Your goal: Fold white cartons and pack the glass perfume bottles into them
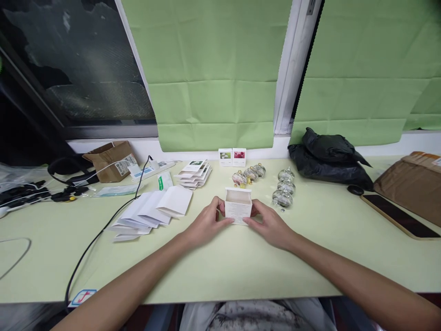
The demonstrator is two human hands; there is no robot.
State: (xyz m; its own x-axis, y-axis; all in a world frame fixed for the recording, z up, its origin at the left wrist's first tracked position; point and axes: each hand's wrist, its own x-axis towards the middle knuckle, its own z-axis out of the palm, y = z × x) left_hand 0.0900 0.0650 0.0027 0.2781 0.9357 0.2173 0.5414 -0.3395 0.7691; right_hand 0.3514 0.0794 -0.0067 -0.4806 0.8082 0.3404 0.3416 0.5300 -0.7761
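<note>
A small white cardboard box (pixel 238 210) stands upright on the table in front of me, its top open and the inside showing. My left hand (pixel 210 219) grips its left side, thumb on the front face. On the opposite side my right hand (pixel 268 223) holds it the same way. Just behind the box lie several round glass bottles with gold caps (pixel 251 174). Right of them is a row of clear, round glass bottles (pixel 285 187). Flat white folded cartons (pixel 151 209) fan out left of my left hand, and a stack of printed cartons (pixel 195 174) lies behind them.
Two small white boxes with flower pictures (pixel 232 157) stand against the wall. A black cable (pixel 103 230) crosses the table at left, near an opened brown box (pixel 112 162). Black plastic bags (pixel 327 158), a phone (pixel 399 215) and a brown parcel (pixel 413 184) lie at right.
</note>
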